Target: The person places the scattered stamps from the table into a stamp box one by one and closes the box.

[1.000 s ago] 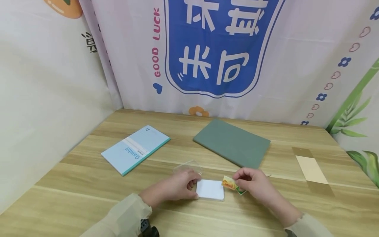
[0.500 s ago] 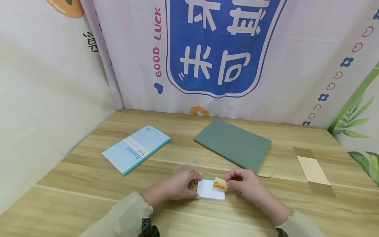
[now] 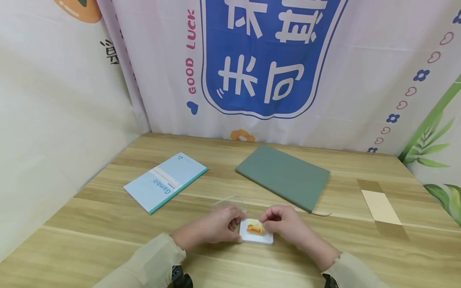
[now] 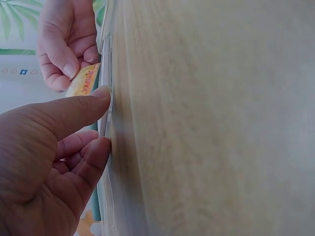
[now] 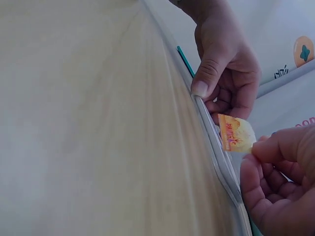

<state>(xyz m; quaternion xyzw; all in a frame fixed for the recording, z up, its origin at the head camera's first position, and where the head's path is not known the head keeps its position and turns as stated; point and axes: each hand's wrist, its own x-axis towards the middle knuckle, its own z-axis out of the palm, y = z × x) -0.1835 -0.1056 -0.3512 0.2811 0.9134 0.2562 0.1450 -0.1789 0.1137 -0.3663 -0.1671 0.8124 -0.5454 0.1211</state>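
The right hand (image 3: 284, 224) pinches a small, thin yellow-orange slip (image 3: 255, 228) by its edge, over a flat white slab (image 3: 257, 239) rimmed in clear plastic; contact between them is unclear. The left hand (image 3: 225, 224) grips the slab's left end, thumb and fingers bent. Beyond lie a transparent piece (image 3: 232, 200), a plain green notebook (image 3: 282, 178) and a pale-blue, teal-edged notebook (image 3: 165, 182), on the wood-grained counter (image 3: 108, 232).
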